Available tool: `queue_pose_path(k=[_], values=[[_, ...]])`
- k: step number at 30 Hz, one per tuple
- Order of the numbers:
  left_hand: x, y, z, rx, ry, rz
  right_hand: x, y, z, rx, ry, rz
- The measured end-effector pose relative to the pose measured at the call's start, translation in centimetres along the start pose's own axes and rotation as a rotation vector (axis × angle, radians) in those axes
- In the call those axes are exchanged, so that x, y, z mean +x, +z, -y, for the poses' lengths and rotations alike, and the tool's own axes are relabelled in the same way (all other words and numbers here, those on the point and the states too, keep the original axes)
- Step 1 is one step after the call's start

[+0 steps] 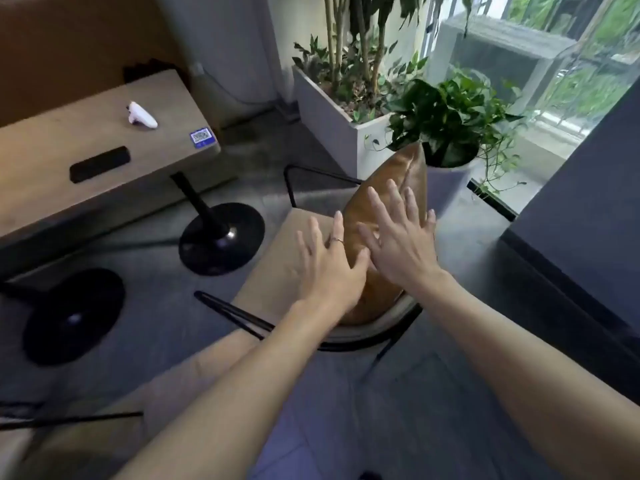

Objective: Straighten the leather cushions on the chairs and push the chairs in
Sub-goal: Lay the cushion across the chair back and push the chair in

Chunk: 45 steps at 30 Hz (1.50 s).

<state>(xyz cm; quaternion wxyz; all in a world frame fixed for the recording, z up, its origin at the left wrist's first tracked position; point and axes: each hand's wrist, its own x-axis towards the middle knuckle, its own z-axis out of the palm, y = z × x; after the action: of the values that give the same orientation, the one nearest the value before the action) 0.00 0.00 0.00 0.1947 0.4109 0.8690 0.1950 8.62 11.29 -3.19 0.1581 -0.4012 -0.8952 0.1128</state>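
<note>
A brown leather cushion [398, 178] stands on edge against the backrest of a chair with a beige seat [277, 258] and thin black metal arms [235, 311]. My left hand [329, 268], with a ring on one finger, lies flat with spread fingers on the cushion's left face. Beside it my right hand [398, 244] presses flat on the same face, fingers apart. Neither hand grips anything. The chair stands apart from the table [52, 161], with its seat turned toward it. My hands hide the lower middle of the cushion.
The table carries a black phone [99, 164], a white object [142, 116] and a blue sticker [201, 137], and stands on round black pedestal bases [221, 237]. White planters [332, 116] with green plants stand behind the chair. A dark wall [581, 216] rises on the right.
</note>
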Motion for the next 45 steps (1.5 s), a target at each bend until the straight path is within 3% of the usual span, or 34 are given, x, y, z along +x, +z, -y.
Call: queue_pose_path(k=[4,8,11,14,17,20,24,26,32,45], values=[[-0.5,4.5,0.9,-0.196,-0.227,0.101,-1.4,3.9,-1.2,0.072,0.091,0.129],[-0.7,6.7,1.5,-0.436,-0.370,-0.102,-1.6,5.7,-1.4,0.200,0.107,0.057],[-1.0,6.9,1.1,-0.718,-0.639,-0.194,-1.6,6.0,-1.4,0.324,0.221,0.032],[-1.8,6.8,0.5,-0.857,-0.901,-0.214,-2.2,5.8,-1.9,0.487,0.370,0.005],[-2.8,7.2,0.4,-1.169,-1.068,-0.155,-2.9,5.8,-2.6,0.602,0.474,-0.068],[-3.3,7.6,0.5,-1.402,-1.043,-0.042,-3.6,5.9,-4.3,0.669,0.676,-0.098],[-3.2,7.4,0.6,-1.523,-1.041,0.025,-5.1,6.5,-6.6,0.736,0.963,0.173],[-3.1,7.5,0.7,-1.518,-1.048,-0.028,-5.4,7.0,-6.6,0.781,0.967,0.239],[-2.8,7.6,1.1,-1.568,-1.082,-0.217,-4.8,8.2,-5.6,0.680,0.976,0.217],[-2.0,3.3,10.1,-1.581,-1.048,-0.331,-5.6,11.4,1.9,0.668,0.889,0.238]])
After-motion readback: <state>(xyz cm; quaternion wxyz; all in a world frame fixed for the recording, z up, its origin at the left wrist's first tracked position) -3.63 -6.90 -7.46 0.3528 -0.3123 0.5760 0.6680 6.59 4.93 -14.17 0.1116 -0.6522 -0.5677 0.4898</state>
